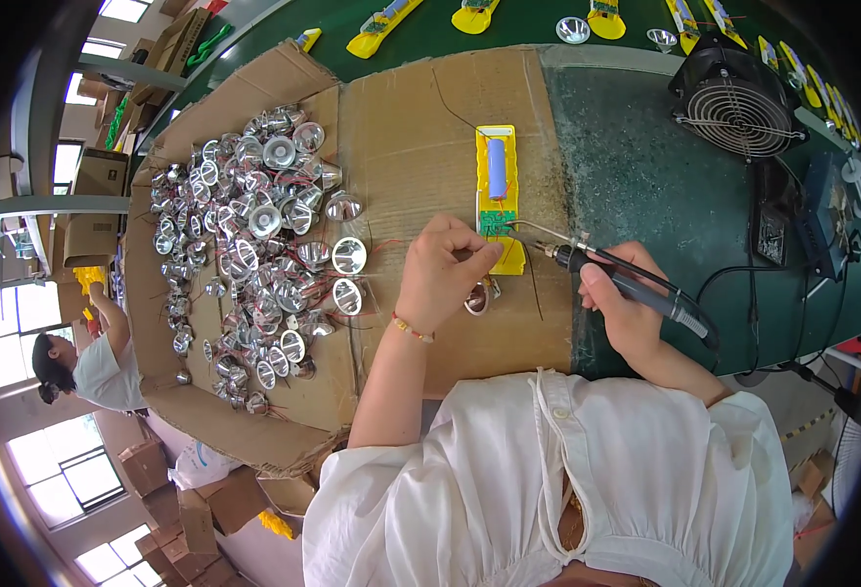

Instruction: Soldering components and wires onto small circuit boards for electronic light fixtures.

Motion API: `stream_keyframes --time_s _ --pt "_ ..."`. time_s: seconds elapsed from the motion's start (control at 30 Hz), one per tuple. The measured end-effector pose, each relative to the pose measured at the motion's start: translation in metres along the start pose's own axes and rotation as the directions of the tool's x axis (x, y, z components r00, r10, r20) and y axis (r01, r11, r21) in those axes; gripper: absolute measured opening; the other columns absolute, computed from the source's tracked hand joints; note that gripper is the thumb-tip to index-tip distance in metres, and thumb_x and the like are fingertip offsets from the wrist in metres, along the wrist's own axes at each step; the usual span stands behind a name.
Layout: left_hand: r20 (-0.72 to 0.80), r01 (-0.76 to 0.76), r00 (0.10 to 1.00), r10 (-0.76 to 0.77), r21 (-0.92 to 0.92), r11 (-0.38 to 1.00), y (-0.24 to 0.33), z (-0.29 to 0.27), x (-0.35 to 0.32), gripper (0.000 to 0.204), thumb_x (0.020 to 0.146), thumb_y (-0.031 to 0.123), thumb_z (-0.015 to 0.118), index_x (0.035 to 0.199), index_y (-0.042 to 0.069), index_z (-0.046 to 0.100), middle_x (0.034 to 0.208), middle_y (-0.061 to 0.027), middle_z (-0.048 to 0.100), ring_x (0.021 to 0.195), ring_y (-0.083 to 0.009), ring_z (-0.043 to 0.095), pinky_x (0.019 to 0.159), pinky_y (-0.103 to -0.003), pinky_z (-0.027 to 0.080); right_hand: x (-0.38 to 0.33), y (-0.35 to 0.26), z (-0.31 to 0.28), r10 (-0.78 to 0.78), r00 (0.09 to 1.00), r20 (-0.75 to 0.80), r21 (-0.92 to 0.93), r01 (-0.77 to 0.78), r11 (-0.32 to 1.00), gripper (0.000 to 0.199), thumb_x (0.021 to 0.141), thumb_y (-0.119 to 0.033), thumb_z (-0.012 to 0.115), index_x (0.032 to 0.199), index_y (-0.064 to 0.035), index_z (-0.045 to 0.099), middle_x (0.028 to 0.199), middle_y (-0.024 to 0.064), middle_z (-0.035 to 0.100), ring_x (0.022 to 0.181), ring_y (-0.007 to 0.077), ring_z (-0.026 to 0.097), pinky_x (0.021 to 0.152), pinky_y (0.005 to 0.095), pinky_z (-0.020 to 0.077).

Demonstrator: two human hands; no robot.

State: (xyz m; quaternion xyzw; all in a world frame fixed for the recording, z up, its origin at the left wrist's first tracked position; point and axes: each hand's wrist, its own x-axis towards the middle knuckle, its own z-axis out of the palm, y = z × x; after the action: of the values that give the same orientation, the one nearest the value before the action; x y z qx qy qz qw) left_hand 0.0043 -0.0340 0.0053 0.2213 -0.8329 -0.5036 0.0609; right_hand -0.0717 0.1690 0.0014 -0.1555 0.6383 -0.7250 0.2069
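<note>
While the right hand point(628, 321) is gripping a soldering iron point(657, 299), its slim tip is pointing leftward at the green circuit board point(496, 221); whether they're touching, I can't tell! The left hand point(442, 266) is working in close, thumb and fingers pinching together over the board's lower left side, and whatever sits between them is staying hidden. The board is sitting inside a yellow housing point(511, 260), just below a blue cylindrical battery point(497, 170), and the housing is lying on a cardboard sheet point(406, 147). One loose reflector point(476, 300) is peeking out beneath the left hand. Over to the left, a cardboard box point(244, 440) is holding a heap of shiny reflectors point(265, 221), while a black fan point(735, 117) is standing at upper right.
</note>
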Motion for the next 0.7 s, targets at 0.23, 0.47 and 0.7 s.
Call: stream_keyframes --time_s 0.23,0.47,0.7 --pt "-0.003 0.022 1.0 -0.022 -0.011 1.0 -0.001 -0.001 -0.001 0.015 0.072 0.013 0.07 0.073 -0.001 0.065 0.076 -0.0056 0.051 0.06 -0.0126 0.054 0.055 -0.025 0.044 0.0 -0.007 -0.01 -0.023 0.998 -0.052 0.012 0.024 1.0 0.017 0.081 -0.01 0.063 0.087 0.0006 0.051 0.068 0.0086 0.059 0.056 0.0095 0.055 0.049 0.0223 0.0463" --pt "-0.009 0.004 1.0 -0.004 0.023 1.0 -0.002 -0.001 0.001 0.016 0.071 0.014 0.07 0.071 -0.001 0.064 0.075 -0.0055 0.052 0.058 -0.0128 0.053 0.054 -0.026 0.043 -0.001 -0.004 -0.019 0.013 0.997 -0.071 0.022 -0.011 1.0 0.014 0.082 -0.009 0.06 0.086 0.0008 0.052 0.067 0.0081 0.058 0.055 0.0096 0.054 0.049 0.0217 0.0441" --pt "-0.066 0.091 0.993 -0.095 -0.057 0.994 0.009 -0.005 -0.002 0.015 0.075 0.013 0.067 0.074 -0.002 0.064 0.074 -0.0041 0.058 0.062 -0.0091 0.056 0.056 -0.023 0.045 0.001 -0.002 -0.041 0.007 0.994 -0.111 0.011 -0.005 1.0 0.015 0.082 -0.011 0.06 0.086 0.0005 0.05 0.067 0.0079 0.057 0.055 0.0097 0.053 0.049 0.021 0.0426"
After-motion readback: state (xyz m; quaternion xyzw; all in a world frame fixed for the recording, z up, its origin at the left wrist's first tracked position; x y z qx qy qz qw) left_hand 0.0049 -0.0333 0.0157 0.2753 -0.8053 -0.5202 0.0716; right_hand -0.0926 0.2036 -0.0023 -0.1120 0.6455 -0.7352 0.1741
